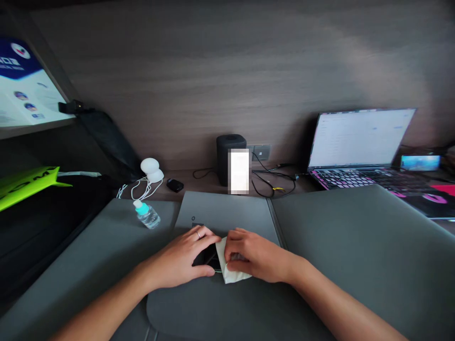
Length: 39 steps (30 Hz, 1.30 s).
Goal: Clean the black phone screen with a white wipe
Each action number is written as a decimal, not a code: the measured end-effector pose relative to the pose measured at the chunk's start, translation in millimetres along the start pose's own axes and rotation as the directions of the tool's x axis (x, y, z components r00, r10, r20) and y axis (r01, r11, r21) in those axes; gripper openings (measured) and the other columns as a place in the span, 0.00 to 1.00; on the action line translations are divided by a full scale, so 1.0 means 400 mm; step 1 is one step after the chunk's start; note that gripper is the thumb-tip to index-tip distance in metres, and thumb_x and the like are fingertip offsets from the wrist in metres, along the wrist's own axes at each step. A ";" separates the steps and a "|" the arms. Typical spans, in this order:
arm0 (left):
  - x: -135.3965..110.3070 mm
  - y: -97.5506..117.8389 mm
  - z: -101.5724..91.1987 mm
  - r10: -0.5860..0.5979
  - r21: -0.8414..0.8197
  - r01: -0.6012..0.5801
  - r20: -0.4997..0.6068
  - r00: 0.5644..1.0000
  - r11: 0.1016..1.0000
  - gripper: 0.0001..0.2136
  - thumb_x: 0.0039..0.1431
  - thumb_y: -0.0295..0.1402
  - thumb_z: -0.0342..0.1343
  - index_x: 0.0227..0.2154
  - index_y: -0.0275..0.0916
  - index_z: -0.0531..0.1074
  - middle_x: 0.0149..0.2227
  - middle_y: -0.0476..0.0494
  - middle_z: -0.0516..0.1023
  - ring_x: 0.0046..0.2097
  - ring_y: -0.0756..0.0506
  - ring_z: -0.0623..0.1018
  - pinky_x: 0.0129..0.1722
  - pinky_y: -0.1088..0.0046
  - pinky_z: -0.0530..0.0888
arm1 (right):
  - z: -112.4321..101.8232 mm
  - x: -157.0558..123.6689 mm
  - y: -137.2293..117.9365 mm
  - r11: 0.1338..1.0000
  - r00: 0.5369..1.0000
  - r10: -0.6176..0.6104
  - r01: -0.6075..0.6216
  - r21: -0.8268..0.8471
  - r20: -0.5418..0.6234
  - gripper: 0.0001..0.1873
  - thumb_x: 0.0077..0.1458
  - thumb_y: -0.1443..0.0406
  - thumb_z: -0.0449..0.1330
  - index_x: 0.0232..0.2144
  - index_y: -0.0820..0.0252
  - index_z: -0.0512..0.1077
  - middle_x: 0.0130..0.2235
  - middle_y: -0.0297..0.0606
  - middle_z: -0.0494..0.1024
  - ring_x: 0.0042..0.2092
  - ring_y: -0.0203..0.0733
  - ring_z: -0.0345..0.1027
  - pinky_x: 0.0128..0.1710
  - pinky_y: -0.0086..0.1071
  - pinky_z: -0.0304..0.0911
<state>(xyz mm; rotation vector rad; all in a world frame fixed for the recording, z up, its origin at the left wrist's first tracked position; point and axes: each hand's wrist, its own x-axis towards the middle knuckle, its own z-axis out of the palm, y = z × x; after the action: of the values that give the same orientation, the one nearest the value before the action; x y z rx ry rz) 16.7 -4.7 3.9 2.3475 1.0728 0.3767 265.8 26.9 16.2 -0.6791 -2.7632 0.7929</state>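
While our left hand (192, 259) pins a dark, glossy flat device (210, 258) between thumb and fingers, we grip a pale cloth (232, 276) in the bunched fingers of our right hand (253, 253), against the device's right part. The device lies low on a grey panel (227, 203), in front of us on the desk (199, 183); much of it is hidden beneath our hands and the cloth, so we cannot tell exactly what it is.

From here, we judge the likeliest trouble to be a slip: our left thumb sits right at the near edge, and a hard sideways push with the cloth could skid the device across the smooth panel. Grit caught in the folds might scratch the glossy face, and a loose corner could snag under our left fingertips. Off to the left, the small clear bottle (149, 219) with its turquoise collar sits near our left forearm; a careless backward sweep of that elbow could knock it towards the white cords (145, 189).
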 end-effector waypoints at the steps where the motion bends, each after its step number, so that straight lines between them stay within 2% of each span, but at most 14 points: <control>1: 0.000 -0.001 0.000 0.001 -0.003 -0.001 -0.001 1.000 1.000 0.26 0.57 0.34 0.61 0.58 0.49 0.65 0.53 0.44 0.69 0.55 0.38 0.69 0.55 0.59 0.67 | -0.001 -0.001 -0.001 1.000 1.000 0.000 0.000 0.005 0.009 0.01 0.59 0.68 0.62 0.35 0.61 0.73 0.37 0.38 0.72 0.42 0.40 0.65 0.45 0.33 0.59; 6: -0.002 -0.006 0.001 0.009 -0.017 -0.009 -0.009 1.000 1.000 0.25 0.57 0.34 0.61 0.57 0.50 0.65 0.53 0.44 0.69 0.55 0.38 0.70 0.54 0.60 0.68 | 0.002 -0.002 -0.003 0.998 0.999 0.054 -0.054 -0.015 -0.004 0.02 0.60 0.69 0.60 0.33 0.61 0.72 0.36 0.38 0.72 0.41 0.41 0.65 0.43 0.33 0.59; 11: -0.001 -0.006 0.000 0.004 -0.011 -0.004 -0.008 1.000 1.000 0.26 0.57 0.34 0.61 0.58 0.49 0.64 0.54 0.43 0.69 0.56 0.37 0.69 0.55 0.59 0.67 | 0.010 0.004 -0.007 1.000 1.000 -0.003 0.003 -0.002 -0.007 0.01 0.59 0.68 0.61 0.35 0.61 0.73 0.37 0.38 0.72 0.42 0.41 0.65 0.43 0.33 0.59; 16: 0.000 -0.005 0.001 -0.004 0.005 0.004 -0.002 1.000 1.000 0.25 0.57 0.33 0.61 0.58 0.50 0.65 0.54 0.45 0.69 0.56 0.38 0.69 0.55 0.60 0.68 | 0.014 0.006 -0.011 0.997 0.998 0.057 -0.059 -0.041 -0.036 0.03 0.61 0.69 0.59 0.33 0.61 0.71 0.37 0.38 0.71 0.41 0.41 0.65 0.43 0.33 0.59; 21: -0.002 -0.011 0.006 0.006 0.010 -0.005 -0.015 1.000 1.000 0.26 0.57 0.34 0.61 0.58 0.49 0.64 0.54 0.44 0.69 0.56 0.38 0.69 0.55 0.60 0.68 | 0.027 0.015 -0.014 0.999 0.999 -0.029 0.029 -0.029 -0.021 0.03 0.62 0.67 0.59 0.35 0.60 0.72 0.37 0.38 0.71 0.41 0.41 0.65 0.45 0.34 0.59; 26: -0.002 -0.010 0.006 -0.006 0.009 0.006 0.002 1.000 1.000 0.26 0.56 0.34 0.61 0.58 0.50 0.64 0.55 0.44 0.69 0.56 0.37 0.69 0.55 0.60 0.67 | 0.024 0.011 -0.006 0.999 0.998 0.026 -0.027 -0.031 -0.050 0.04 0.62 0.68 0.58 0.33 0.61 0.71 0.37 0.38 0.71 0.40 0.40 0.65 0.42 0.33 0.59; 31: -0.002 -0.008 0.004 -0.002 0.011 0.002 -0.013 1.000 1.000 0.27 0.56 0.33 0.62 0.58 0.49 0.64 0.54 0.44 0.69 0.56 0.37 0.69 0.55 0.59 0.67 | 0.025 0.011 -0.007 0.999 0.999 -0.039 0.039 -0.008 -0.011 0.01 0.60 0.68 0.61 0.35 0.61 0.72 0.37 0.38 0.72 0.42 0.41 0.65 0.45 0.33 0.59; 36: -0.001 -0.005 0.001 -0.002 0.009 0.002 -0.008 1.000 1.000 0.26 0.56 0.34 0.61 0.58 0.50 0.65 0.54 0.45 0.69 0.56 0.37 0.69 0.55 0.59 0.68 | 0.011 0.005 -0.004 0.999 0.999 0.043 -0.043 -0.011 -0.026 0.01 0.59 0.70 0.61 0.34 0.62 0.72 0.36 0.37 0.72 0.40 0.39 0.65 0.41 0.32 0.59; 39: -0.001 -0.005 0.001 -0.008 0.015 0.009 -0.008 1.000 1.000 0.26 0.56 0.33 0.62 0.58 0.49 0.64 0.54 0.45 0.69 0.56 0.37 0.69 0.56 0.60 0.67 | 0.013 0.008 -0.007 1.000 1.000 -0.006 0.006 0.000 -0.011 0.00 0.59 0.69 0.61 0.34 0.61 0.73 0.37 0.38 0.72 0.41 0.40 0.66 0.43 0.33 0.59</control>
<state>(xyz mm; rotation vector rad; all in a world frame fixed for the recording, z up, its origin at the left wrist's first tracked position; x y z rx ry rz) 15.3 -4.1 2.4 2.3557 1.0928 0.3769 260.5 23.9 13.7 -0.6732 -2.7541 0.7853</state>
